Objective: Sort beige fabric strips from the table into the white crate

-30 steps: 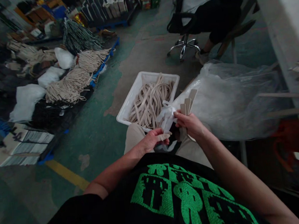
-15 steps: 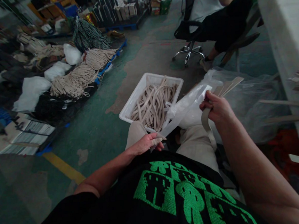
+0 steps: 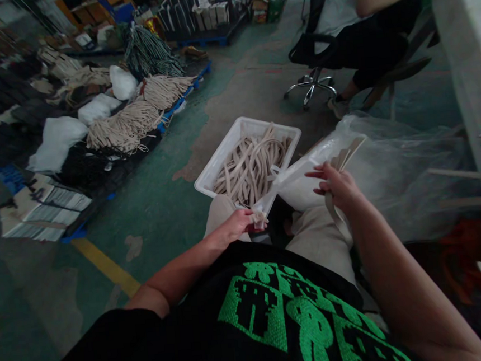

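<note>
My left hand is closed on a gathered edge of a clear plastic bag, close to my left knee. The bag stretches from there to the right, past a white plastic bin full of tangled beige straps. Over my right thigh, my right hand holds a few flat beige strips against its palm side. Their ends stick up beyond the hand, and a strap length hangs below it. The index and middle fingers of that hand point out towards the bag, apart from it.
A co-worker sits on a wheeled office chair ahead on the right. A pale table runs along the right side, with strips jutting over its edge. Pallets on the left carry bundled straps and white sacks.
My right hand has let go of the bag and stretched its fingers, moving slightly left with the strips. My left hand has bunched the bag's edge. The co-worker's arm now reaches over the table.
</note>
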Demonstrator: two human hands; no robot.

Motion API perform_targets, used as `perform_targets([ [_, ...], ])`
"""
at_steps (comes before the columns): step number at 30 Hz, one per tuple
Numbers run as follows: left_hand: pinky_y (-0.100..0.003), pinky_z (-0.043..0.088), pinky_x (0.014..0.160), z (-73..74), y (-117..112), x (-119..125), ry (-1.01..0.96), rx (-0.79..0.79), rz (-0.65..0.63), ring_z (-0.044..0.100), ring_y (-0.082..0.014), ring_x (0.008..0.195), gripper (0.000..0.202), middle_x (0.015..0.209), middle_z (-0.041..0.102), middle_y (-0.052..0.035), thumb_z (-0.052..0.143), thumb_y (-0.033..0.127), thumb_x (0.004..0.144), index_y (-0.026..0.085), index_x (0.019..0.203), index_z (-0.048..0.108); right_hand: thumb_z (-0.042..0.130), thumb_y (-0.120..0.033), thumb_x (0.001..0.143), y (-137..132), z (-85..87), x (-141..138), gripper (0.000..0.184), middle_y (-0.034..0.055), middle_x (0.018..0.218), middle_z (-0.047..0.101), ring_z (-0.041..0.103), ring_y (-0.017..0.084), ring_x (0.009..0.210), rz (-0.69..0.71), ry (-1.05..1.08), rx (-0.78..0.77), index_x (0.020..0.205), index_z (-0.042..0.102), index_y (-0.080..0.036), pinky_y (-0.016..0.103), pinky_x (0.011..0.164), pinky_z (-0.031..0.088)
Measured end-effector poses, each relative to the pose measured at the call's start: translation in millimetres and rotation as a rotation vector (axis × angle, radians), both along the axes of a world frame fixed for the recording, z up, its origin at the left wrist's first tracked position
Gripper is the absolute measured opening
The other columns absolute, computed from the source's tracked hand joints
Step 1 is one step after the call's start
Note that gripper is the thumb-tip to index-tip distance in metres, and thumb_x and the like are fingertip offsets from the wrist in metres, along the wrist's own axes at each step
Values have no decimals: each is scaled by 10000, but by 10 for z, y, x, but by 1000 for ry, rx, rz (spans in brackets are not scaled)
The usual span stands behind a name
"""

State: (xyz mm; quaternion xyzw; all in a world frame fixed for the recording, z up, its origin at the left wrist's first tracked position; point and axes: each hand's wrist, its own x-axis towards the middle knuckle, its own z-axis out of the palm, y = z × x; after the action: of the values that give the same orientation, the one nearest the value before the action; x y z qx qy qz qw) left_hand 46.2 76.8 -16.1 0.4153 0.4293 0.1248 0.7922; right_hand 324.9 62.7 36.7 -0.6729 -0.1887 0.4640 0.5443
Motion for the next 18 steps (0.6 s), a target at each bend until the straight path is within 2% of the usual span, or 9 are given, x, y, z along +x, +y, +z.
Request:
perform_targets([
  [3,-234,496,612,3,87,112,-121,-196,315,613,-114,593,369,687,671,-23,894,422,622,155,753,676,536,-648,884,-361,-118,-265,475,47,803,719,320,55,406,399,-21,-54,876,626,-181,231,453,469],
  [5,-223,506,616,35,131,188,-193,-269,436,617,-103,605,359,677,655,-7,900,387,641,157,734,641,510,-735,848,-615,-158,-479,573,44,707,683,389,87,450,659,-11,-43,778,626,-178,245,469,461],
  [7,-219,512,626,81,158,269,-235,-310,518,628,-99,629,334,705,663,-3,888,359,677,158,744,630,455,-770,858,-813,-161,-680,631,32,635,638,416,103,472,805,15,-30,713,619,-179,260,493,470],
  [9,-219,515,633,127,165,347,-252,-332,552,640,-100,652,308,754,686,-12,875,343,705,158,775,639,409,-771,882,-925,-146,-835,659,29,611,625,435,104,466,879,23,-23,686,618,-178,253,482,442],
  [12,-218,519,648,165,146,446,-274,-363,525,657,-106,682,299,812,710,-29,868,341,720,153,815,655,399,-778,881,-950,-156,-957,675,28,607,629,466,100,455,927,0,-23,665,612,-175,235,458,396],
  [18,-221,504,599,163,67,541,-306,-350,476,640,-116,624,370,745,696,-26,865,406,715,131,851,657,429,-856,790,-860,-351,-1007,716,39,631,650,466,91,438,946,29,-75,708,596,-165,232,438,403],
])
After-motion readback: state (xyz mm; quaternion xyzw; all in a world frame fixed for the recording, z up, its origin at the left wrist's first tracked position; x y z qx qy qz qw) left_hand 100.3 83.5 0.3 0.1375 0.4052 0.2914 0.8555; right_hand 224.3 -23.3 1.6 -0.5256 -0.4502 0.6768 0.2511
